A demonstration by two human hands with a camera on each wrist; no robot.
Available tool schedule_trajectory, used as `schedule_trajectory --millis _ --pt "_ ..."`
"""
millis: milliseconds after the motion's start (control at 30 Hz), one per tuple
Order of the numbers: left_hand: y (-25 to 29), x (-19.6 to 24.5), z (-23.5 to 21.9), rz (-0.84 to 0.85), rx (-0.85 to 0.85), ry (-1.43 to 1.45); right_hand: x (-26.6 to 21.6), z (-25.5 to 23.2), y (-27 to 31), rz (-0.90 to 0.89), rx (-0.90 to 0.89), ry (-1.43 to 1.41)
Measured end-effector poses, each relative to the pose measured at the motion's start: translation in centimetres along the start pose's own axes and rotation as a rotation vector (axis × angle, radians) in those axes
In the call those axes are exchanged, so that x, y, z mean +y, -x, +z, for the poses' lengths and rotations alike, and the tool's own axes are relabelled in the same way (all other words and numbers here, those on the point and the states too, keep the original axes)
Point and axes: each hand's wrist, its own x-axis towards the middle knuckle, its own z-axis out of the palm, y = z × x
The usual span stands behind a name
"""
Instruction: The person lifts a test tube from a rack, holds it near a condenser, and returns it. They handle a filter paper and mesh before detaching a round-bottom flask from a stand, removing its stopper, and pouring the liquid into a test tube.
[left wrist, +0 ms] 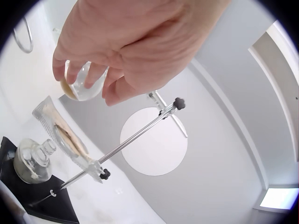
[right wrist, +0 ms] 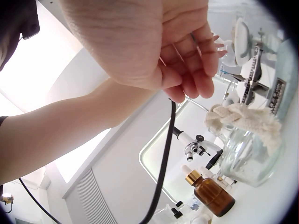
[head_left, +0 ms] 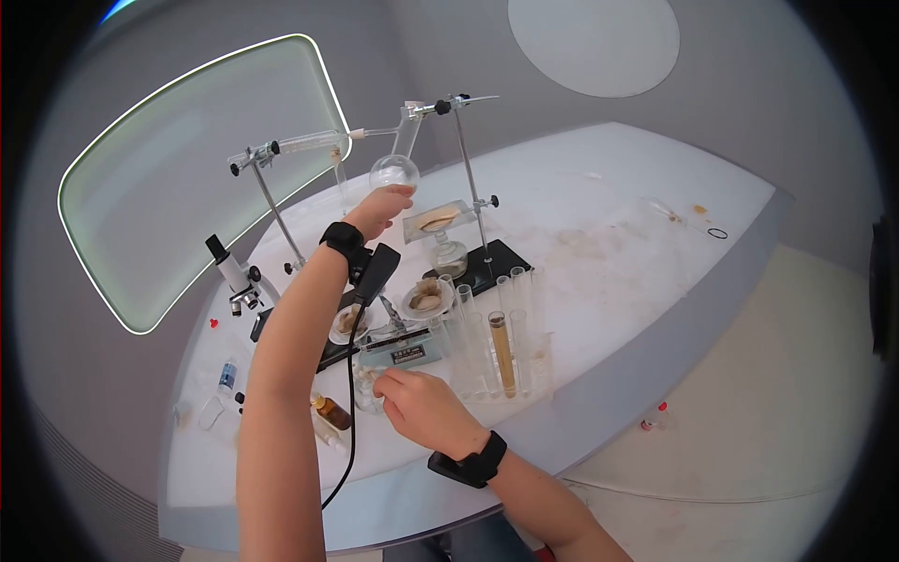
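Observation:
My left hand [head_left: 376, 211] reaches up to the round glass flask [head_left: 393, 170], its relaxed fingers overlapping the bulb in the left wrist view. The flask is clamped to a metal stand [head_left: 468, 169]. Below it are a stained wire gauze [head_left: 437, 220] and a glass spirit lamp [head_left: 449, 258] on a black base. Near the table's front, my right hand [head_left: 426, 407] hovers by a clear glass jar [right wrist: 252, 161] with a braided cotton cord [right wrist: 238, 116] across its top. In the right wrist view its fingers hang loosely bent, and nothing shows between them.
A balance [head_left: 403, 352] with two loaded pans sits between the hands, beside several upright test tubes [head_left: 503, 351]. Leftward are a brown dropper bottle [head_left: 332, 412], a microscope [head_left: 234, 272] and a clamped condenser [head_left: 309, 142]. A black cable [head_left: 351, 412] hangs from the left wrist.

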Motion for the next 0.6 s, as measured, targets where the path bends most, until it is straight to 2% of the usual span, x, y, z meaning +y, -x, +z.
schedule_trajectory --millis 100,167,233,300,433,533,600 --pt "3.5 0.7 -2.4 0.058 -0.031 0.172 0.0 -0.1 -0.1 -0.001 -0.001 0.001" --pt "7.6 1.3 -4.1 0.121 -0.109 0.127 0.0 0.0 -0.1 0.008 0.012 -0.019" --pt "12.6 1.6 -5.2 0.147 0.002 -0.037 -0.1 0.0 -0.1 -0.004 0.003 -0.02" --pt "17.4 1.1 -6.5 0.193 -0.005 -0.143 -0.2 0.0 -0.1 -0.013 -0.004 -0.028" --pt "25.3 0.0 -8.4 0.156 0.047 -0.227 -0.2 0.2 -0.2 -0.014 -0.01 -0.038" --pt "25.5 -0.5 -9.5 0.16 0.061 -0.301 -0.4 0.3 -0.2 -0.021 -0.025 0.008" --pt "22.5 -0.3 -8.8 0.19 -0.012 -0.343 -0.7 0.4 -0.2 -0.024 -0.038 0.011"
